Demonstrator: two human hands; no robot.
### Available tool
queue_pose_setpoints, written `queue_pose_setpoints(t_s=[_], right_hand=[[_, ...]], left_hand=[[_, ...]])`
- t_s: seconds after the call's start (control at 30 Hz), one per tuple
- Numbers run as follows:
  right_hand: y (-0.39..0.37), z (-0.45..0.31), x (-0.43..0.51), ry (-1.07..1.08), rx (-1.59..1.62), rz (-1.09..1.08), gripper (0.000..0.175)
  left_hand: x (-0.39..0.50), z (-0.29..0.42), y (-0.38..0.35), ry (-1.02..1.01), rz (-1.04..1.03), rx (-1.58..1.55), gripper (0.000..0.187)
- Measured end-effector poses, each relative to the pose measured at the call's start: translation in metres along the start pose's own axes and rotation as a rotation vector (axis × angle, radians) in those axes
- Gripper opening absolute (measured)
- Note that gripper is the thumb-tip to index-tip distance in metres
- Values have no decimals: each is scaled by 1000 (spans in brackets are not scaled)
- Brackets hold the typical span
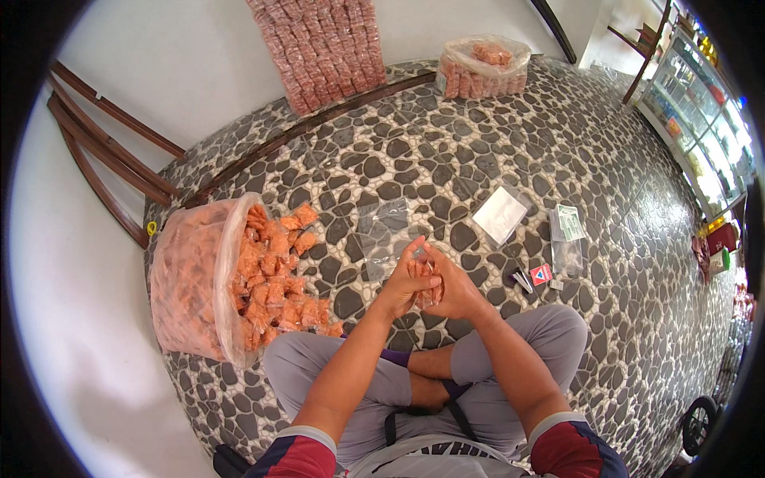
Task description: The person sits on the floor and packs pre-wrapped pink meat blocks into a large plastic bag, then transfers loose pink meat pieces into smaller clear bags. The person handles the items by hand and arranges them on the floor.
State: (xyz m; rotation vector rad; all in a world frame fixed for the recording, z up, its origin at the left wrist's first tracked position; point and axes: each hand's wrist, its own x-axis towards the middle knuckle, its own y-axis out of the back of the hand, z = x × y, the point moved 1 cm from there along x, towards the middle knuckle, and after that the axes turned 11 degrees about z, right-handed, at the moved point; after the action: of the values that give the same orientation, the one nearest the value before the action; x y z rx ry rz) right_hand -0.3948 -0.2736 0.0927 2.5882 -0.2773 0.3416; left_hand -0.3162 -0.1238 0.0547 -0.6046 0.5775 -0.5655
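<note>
Between my two hands is a small stack of clear packets with orange-pink contents [428,293], pressed from both sides. My left hand [401,285] has its thumb laid across the packets. My right hand [457,290] cups them from the other side, and the fingertips of both hands nearly meet. Just beyond, a flat clear plastic bag [382,230] lies on the stone-patterned floor [412,149]. To my left a large clear sack [194,275] lies on its side, and loose orange packets [278,293] spill from its mouth toward my knee.
Right of my hands lie a stack of white sheets or bags [501,215], a stapler [522,279], a red staple box [541,274] and green printed labels [569,222]. Packed bundles [329,54] lean on the wall near a filled bag [484,71]. A glass display case [696,113] stands far right.
</note>
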Motion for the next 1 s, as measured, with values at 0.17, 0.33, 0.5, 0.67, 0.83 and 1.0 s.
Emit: queue_pose_setpoints(t_s=[0.17, 0.33, 0.5, 0.67, 0.83, 1.0], right_hand=[[2, -2, 1, 12, -10, 13, 108], [2, -3, 4, -42, -66, -27, 106], [-3, -10, -4, 228, -345, 268, 101], [-16, -16, -15, 137, -283, 226, 98], [-22, -16, -13, 162, -246, 238, 90], [-22, -13, -11, 211, -321, 284, 84]], left_hand=[[-4, 4, -7, -12, 14, 5, 99], [1, -6, -2, -44, 26, -54, 91], [9, -13, 6, -80, 107, -191, 72], [12, -12, 9, -105, 171, -252, 39], [11, -10, 9, -116, 209, -243, 32], [11, -14, 5, -119, 224, -248, 33]])
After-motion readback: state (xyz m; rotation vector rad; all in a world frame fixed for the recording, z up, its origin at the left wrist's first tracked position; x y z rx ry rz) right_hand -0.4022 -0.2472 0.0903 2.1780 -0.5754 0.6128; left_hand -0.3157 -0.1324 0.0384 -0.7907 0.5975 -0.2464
